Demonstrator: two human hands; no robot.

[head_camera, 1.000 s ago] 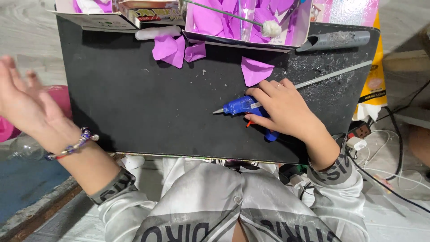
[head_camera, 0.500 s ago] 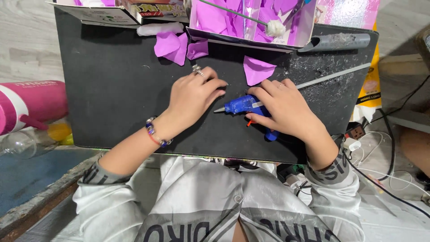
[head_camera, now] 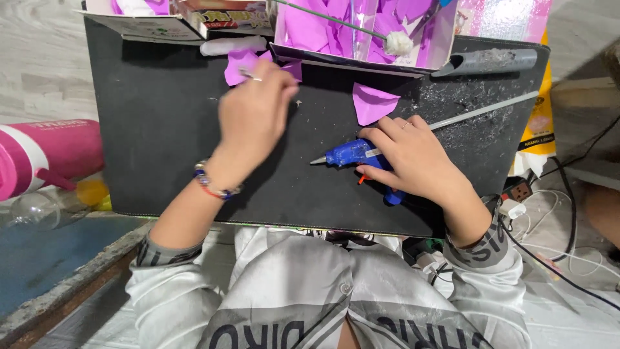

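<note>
blue glue gun [head_camera: 352, 154] sits gripped in my right hand [head_camera: 420, 158] mid-surface, unused i'd judge, while my left hand [head_camera: 255, 113] pinches a purple paper piece [head_camera: 240, 64] at the black surface [head_camera: 161, 129] far edge.

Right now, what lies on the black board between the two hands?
In the head view, only bare black board with small pale specks lies between the left hand and the right hand holding the blue glue gun.

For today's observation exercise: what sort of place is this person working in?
Probably a home craft spot on the floor. A blue glue gun under the right hand, purple paper petals and a glue-flecked black board suggest handmade flower work.
</note>
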